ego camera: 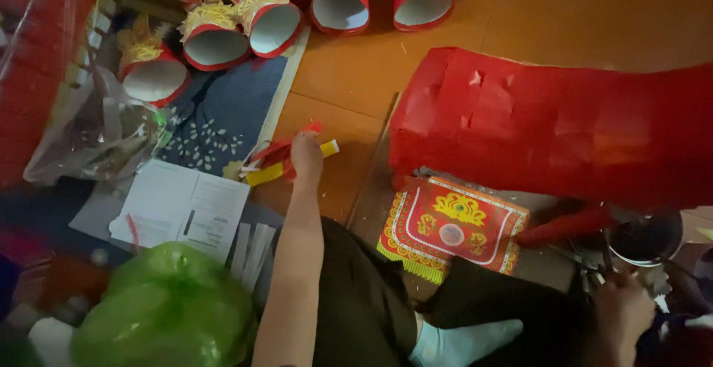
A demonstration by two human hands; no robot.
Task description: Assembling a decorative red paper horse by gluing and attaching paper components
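My left hand [306, 156] reaches forward over the orange floor and grips a small bundle of red and yellow paper strips [286, 160]. My right hand [621, 309] is low at the right, dim and blurred, next to a dark round bowl [645, 238]; thin dark tools [594, 261] lie by its fingers, and whether it holds one is unclear. A flat red and gold decorated paper sheet [451, 226] lies between my hands, just in front of a large red paper-covered box [549, 125].
Several red paper cylinders with gold trim [267, 24] lie at the top. A dark blue flowered board [223, 114], white printed sheets [182, 205], a clear plastic bag [96, 135] and a green plastic bag [167, 311] are at the left. My dark-trousered legs and white sock [464, 341] fill the bottom.
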